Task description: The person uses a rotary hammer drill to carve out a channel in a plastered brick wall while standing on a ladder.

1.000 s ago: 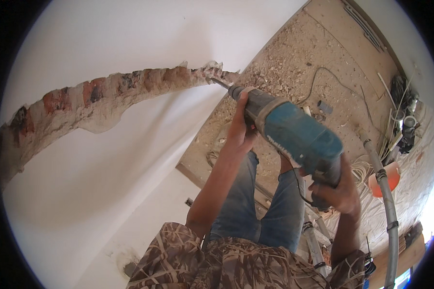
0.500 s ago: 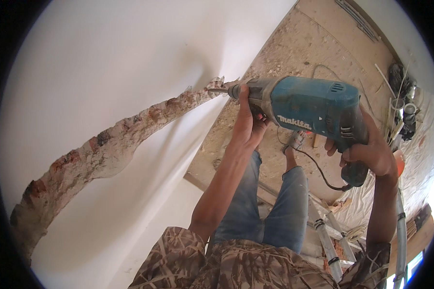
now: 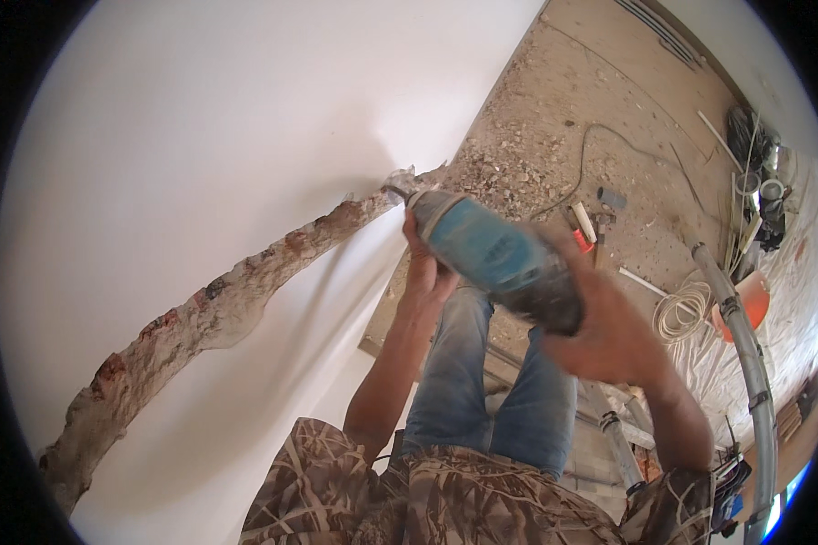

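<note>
A teal and grey rotary hammer [image 3: 486, 241] slants down to the right from the white wall [image 3: 200, 163]. Its dark chisel bit [image 3: 397, 193] meets the wall at the upper end of a rough, broken-out groove [image 3: 227, 300], where reddish masonry shows. My left hand [image 3: 424, 263] is closed under the front of the tool, its fingers partly hidden by the housing. At the rear grip, my right hand [image 3: 609, 327] is wrapped round the handle, smeared by motion. The trigger is hidden.
Rubble [image 3: 509, 173] covers the floor beside the wall, with a cable [image 3: 583, 145] across it. To the right are a coiled pale cable [image 3: 683, 312], an orange bucket [image 3: 743, 304] and a metal ladder rail [image 3: 745, 363]. Plastic sheeting [image 3: 800, 236] lies at the far right.
The rotary hammer's rear end has swung down and left, towards me, and the housing has rolled. My right hand moved with it. The bit stays at the groove's end.
</note>
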Available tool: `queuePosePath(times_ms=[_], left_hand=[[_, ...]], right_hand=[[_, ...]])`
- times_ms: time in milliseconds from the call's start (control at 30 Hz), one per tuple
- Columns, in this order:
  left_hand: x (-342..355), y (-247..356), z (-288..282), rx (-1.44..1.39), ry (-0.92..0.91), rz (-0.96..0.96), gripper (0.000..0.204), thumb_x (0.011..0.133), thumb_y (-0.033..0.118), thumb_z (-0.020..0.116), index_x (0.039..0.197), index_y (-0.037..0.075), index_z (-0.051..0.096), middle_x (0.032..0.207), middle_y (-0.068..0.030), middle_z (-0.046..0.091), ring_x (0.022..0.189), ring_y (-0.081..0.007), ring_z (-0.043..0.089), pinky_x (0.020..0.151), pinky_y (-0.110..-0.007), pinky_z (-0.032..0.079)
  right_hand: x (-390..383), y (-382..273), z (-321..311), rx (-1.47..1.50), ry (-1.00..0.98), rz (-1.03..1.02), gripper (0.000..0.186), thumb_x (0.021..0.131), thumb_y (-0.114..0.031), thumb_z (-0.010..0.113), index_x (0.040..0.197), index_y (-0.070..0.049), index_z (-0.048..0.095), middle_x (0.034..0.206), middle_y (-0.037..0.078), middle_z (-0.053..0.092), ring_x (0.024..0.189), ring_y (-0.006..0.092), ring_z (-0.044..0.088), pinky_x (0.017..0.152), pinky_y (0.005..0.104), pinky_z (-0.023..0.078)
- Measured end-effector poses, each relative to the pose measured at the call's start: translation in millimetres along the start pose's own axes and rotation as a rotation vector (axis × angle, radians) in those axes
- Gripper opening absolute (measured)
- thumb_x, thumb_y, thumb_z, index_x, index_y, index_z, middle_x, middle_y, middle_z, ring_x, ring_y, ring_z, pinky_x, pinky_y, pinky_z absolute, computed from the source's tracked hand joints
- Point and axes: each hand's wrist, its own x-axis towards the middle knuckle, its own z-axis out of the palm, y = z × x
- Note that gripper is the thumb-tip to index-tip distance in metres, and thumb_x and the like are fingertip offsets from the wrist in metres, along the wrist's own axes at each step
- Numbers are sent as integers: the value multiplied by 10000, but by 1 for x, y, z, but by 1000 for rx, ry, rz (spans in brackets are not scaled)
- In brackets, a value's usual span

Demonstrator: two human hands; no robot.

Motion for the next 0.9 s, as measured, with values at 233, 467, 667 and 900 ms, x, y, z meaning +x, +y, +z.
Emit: queuePosePath(times_ms=[233,467,667,900], left_hand=[[-22,11,-45,-410,60,-177,849,846,760,604,1328,63,562,1304,-184,608,1179,-344,607,964,-509,546],[-30,-7,-47,-678,141,-360,878,844,737,634,1377,52,501,1327,-184,580,1175,-311,605,976,-484,538],[-66,-34,-50,-397,-10,-341,842,904,760,518,1384,68,509,1295,-153,616,1173,-301,612,963,-480,554],[-63,-32,-36,-51,59,-102,776,944,749,451,1336,84,533,1221,-110,624,1146,-291,626,886,-483,610]], right_hand=[[-9,22,72,-101,-86,50,999,733,-170,702,1604,-132,215,935,285,648,802,471,647,783,543,520],[-29,72,125,-163,32,-32,1019,769,-198,696,1629,-136,152,860,230,623,783,431,653,717,542,535],[-83,77,109,-79,-2,46,1033,742,-181,741,1623,-196,201,927,219,625,817,432,646,752,515,530],[-93,88,107,-20,117,-81,1013,720,-134,751,1606,-167,260,930,189,623,837,403,654,760,486,547]])
